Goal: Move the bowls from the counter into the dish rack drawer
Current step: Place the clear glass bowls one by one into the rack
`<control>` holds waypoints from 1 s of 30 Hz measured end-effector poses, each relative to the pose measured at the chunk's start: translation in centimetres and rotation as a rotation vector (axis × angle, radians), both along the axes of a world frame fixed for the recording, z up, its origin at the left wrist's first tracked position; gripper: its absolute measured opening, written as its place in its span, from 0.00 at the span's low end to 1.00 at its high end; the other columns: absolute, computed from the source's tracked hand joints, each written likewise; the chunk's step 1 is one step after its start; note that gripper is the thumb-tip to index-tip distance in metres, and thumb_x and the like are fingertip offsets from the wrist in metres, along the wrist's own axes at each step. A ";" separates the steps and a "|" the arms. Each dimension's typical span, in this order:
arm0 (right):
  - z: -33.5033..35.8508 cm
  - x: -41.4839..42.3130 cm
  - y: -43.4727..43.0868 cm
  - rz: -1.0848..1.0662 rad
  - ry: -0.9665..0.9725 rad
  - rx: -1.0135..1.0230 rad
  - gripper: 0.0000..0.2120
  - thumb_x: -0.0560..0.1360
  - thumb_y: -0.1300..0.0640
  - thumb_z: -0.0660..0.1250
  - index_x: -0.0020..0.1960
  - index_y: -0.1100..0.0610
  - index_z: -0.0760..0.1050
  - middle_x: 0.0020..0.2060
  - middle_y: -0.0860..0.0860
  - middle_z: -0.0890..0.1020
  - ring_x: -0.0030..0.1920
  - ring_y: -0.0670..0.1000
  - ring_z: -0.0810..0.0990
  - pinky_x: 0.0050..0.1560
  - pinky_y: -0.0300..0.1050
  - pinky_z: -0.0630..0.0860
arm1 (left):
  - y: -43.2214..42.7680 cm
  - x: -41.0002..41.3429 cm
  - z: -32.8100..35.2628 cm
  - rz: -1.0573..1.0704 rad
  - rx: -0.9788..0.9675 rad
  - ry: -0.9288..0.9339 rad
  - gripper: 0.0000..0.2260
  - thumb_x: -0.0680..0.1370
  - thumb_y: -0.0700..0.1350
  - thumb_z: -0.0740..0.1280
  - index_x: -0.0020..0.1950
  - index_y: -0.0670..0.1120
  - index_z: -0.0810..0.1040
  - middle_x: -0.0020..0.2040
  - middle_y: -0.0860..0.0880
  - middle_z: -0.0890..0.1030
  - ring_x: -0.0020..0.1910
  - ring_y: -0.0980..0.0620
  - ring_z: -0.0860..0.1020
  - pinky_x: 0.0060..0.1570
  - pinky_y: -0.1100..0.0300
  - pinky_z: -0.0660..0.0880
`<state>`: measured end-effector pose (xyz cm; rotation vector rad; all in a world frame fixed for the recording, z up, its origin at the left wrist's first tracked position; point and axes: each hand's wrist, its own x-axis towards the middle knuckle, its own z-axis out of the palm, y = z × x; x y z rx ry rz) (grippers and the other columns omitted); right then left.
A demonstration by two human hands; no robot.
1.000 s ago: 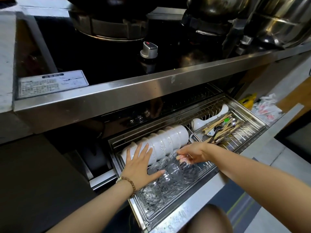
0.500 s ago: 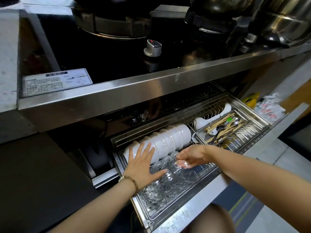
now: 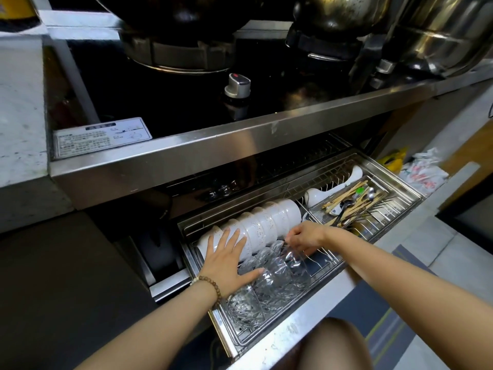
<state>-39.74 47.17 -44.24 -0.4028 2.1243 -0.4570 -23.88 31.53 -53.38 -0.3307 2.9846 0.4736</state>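
Stainless wire dish rack drawer (image 3: 282, 336), standing open. I log cut-glass bowls (image 3: 269, 285) on edge, the row running near-left to far-right, beside glossy white bowls (image 3: 269, 220). My left hand (image 3: 226, 260) lies flat, fingers straight, across both rows. My right hand (image 3: 306, 236) pinches the far-right glass rim. Cooktop label (image 3: 102, 137): print illegible.

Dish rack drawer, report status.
Left hand flat across white bowls and glass bowls. Right hand pinches end glass bowl, seated in row. Nothing blocking.

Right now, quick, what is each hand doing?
Left hand: open, resting on the white bowls.
Right hand: closed on a glass bowl.
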 end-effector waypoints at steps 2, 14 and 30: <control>1.2 0.2 0.3 0.004 0.109 -0.065 0.13 0.79 0.57 0.61 0.60 0.62 0.75 0.55 0.54 0.80 0.50 0.50 0.78 0.53 0.45 0.76 | 0.0 0.1 0.5 -0.025 0.020 -0.023 0.46 0.66 0.77 0.43 0.76 0.51 0.49 0.78 0.51 0.46 0.76 0.50 0.41 0.70 0.49 0.31; 10.9 4.7 2.6 -0.098 0.594 -0.607 0.28 0.76 0.48 0.64 0.73 0.48 0.60 0.73 0.48 0.63 0.73 0.47 0.60 0.64 0.39 0.59 | 0.4 1.9 14.3 -0.248 -0.017 0.398 0.32 0.76 0.66 0.53 0.76 0.53 0.52 0.77 0.55 0.54 0.75 0.56 0.52 0.71 0.64 0.44; 24.9 14.3 -13.0 0.349 0.865 -0.941 0.29 0.75 0.46 0.65 0.73 0.41 0.59 0.76 0.39 0.51 0.75 0.42 0.52 0.73 0.47 0.56 | -14.3 16.3 35.1 0.094 -0.484 0.697 0.35 0.74 0.67 0.47 0.75 0.49 0.56 0.76 0.50 0.59 0.75 0.51 0.57 0.75 0.52 0.51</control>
